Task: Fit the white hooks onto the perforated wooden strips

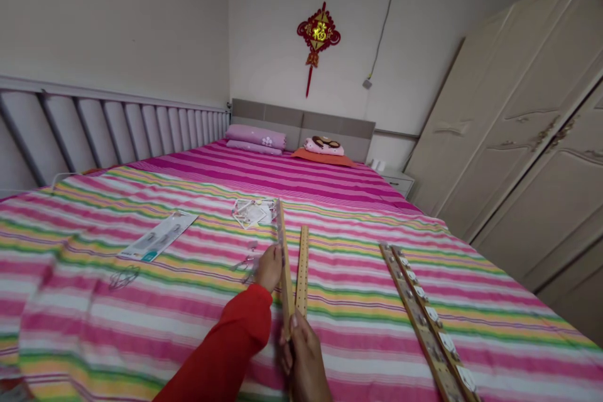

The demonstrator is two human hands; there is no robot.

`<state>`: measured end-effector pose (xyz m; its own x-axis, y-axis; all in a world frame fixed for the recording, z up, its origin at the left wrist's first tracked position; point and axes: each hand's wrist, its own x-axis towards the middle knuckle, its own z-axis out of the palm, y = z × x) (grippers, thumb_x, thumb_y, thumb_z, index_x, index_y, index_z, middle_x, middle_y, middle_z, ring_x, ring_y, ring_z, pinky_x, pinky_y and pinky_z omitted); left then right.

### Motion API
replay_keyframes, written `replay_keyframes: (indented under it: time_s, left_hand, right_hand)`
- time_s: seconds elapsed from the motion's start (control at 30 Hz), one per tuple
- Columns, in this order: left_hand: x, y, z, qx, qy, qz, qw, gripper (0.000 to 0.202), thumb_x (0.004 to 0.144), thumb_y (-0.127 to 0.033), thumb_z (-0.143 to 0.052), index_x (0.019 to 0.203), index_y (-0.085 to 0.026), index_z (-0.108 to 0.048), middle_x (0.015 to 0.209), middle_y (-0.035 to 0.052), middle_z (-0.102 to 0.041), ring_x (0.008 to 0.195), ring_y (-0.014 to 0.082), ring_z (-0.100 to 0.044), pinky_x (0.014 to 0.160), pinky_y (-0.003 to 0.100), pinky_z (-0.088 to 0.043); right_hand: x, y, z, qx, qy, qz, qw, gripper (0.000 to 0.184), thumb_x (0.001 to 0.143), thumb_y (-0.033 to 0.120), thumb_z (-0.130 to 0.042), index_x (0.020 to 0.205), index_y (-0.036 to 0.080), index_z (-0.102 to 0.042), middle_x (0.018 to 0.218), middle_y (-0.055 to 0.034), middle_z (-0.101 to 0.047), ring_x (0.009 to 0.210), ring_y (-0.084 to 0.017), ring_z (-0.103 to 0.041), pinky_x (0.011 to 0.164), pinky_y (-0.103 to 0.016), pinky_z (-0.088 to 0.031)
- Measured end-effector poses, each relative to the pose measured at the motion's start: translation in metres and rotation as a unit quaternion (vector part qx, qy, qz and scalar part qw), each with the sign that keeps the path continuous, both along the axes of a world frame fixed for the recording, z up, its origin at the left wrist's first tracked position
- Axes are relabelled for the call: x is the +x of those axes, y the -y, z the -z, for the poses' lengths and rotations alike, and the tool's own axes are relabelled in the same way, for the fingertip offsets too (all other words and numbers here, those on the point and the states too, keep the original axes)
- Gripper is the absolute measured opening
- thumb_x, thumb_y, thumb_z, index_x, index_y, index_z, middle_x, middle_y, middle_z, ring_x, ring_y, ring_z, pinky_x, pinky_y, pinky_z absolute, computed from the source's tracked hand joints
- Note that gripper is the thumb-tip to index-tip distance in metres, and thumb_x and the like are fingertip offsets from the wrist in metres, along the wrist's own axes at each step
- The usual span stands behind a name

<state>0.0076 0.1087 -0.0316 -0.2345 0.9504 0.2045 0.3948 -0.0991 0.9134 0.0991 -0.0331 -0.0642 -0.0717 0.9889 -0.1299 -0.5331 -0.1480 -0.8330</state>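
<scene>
My left hand (269, 269), at the end of a red sleeve, is closed around the side of a long wooden strip (286, 295). Lower down, my right hand (308, 355) grips the near end of that strip. The strip is tilted up on its edge, with something clear and shiny along its left face. Just right of it, a second wooden strip (303, 264) with rows of small holes lies on the striped sheet. Left of my left hand are small clear packets (249, 262), their contents too small to make out.
White cards (253, 212) lie beyond my hands. A flat blister package (160, 237) and a loop of thin wire (124, 277) rest at left. Two more strips (417, 308), one carrying white tags, lie at right. A railing (136, 129) and wardrobe (532, 119) flank the bed.
</scene>
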Motion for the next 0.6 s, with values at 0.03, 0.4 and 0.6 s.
replay_keyframes:
  time_s: [0.03, 0.4, 0.6]
  left_hand:
    - [0.000, -0.001, 0.001, -0.001, 0.005, 0.004, 1.000, 0.029, 0.086, -0.035, -0.032, 0.068, -0.021, -0.049, 0.064, 0.0017, -0.057, 0.067, 0.0170, -0.056, 0.066, 0.029, -0.043]
    - [-0.024, -0.010, 0.002, -0.014, -0.008, 0.017, 1.000, 0.025, 0.079, -0.031, -0.039, 0.056, -0.022, -0.045, 0.047, -0.0036, -0.045, 0.050, 0.0138, -0.048, 0.053, 0.025, -0.038]
    - [-0.036, -0.017, -0.011, 0.017, -0.033, -0.009, 0.999, 0.032, 0.080, -0.044, -0.041, 0.062, -0.020, -0.053, 0.062, 0.0027, -0.059, 0.070, 0.0190, -0.057, 0.067, 0.030, -0.042]
  right_hand:
    - [0.002, 0.002, -0.001, -0.009, -0.005, 0.001, 1.000, 0.050, 0.066, 0.064, -0.066, 0.080, 0.017, -0.053, 0.050, 0.0088, -0.044, 0.037, -0.002, -0.022, 0.035, -0.016, -0.016]
    - [0.026, 0.017, 0.013, 0.006, -0.010, -0.018, 1.000, 0.045, 0.073, 0.062, -0.061, 0.071, 0.018, -0.054, 0.037, 0.0114, -0.033, 0.030, -0.003, -0.019, 0.031, -0.016, -0.018]
    - [0.035, 0.032, 0.024, -0.032, 0.011, 0.030, 0.999, 0.048, 0.068, 0.060, -0.068, 0.091, 0.018, -0.062, 0.047, 0.0049, -0.048, 0.032, -0.004, -0.027, 0.032, -0.017, -0.022]
